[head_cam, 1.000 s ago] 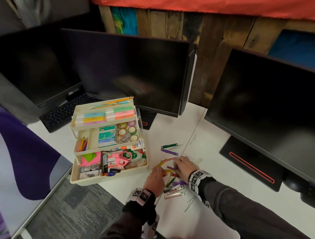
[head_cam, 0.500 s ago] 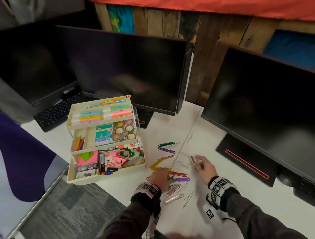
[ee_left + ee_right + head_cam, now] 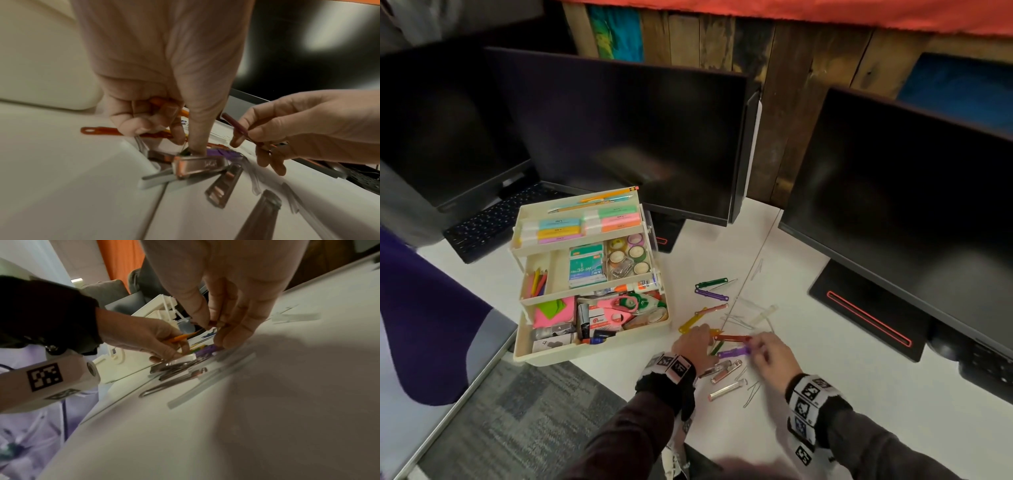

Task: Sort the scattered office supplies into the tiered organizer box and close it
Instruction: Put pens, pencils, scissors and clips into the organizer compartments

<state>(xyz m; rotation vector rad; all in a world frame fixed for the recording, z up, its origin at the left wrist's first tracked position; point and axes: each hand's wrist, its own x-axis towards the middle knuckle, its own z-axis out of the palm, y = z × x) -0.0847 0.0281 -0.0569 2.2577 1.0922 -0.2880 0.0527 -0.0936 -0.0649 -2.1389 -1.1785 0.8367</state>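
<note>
The cream tiered organizer box [image 3: 592,354] stands open on the white desk, its trays full of supplies. To its right lie scattered coloured plastic clips: green [image 3: 711,283], purple [image 3: 711,294], yellow [image 3: 690,323], red [image 3: 732,338]. My left hand [image 3: 707,342] curls round an orange clip [image 3: 157,101], and its index finger presses down into the pile beside silver metal clips [image 3: 197,165]. My right hand [image 3: 756,346] hovers just right of it and pinches a dark plastic clip [image 3: 236,125] between thumb and fingers. Another purple clip [image 3: 734,352] lies between the hands.
Three dark monitors [image 3: 626,137] stand along the back, and one monitor's base [image 3: 866,308] lies at the right. A keyboard [image 3: 489,222] sits behind the box. Clear plastic strips [image 3: 760,315] and wire clips lie among the pile. The desk edge drops to grey carpet [image 3: 517,411] at the front left.
My right hand has come back left from the clear strips to the pile, carrying the dark clip. My left hand has stayed on the pile, gathering clips.
</note>
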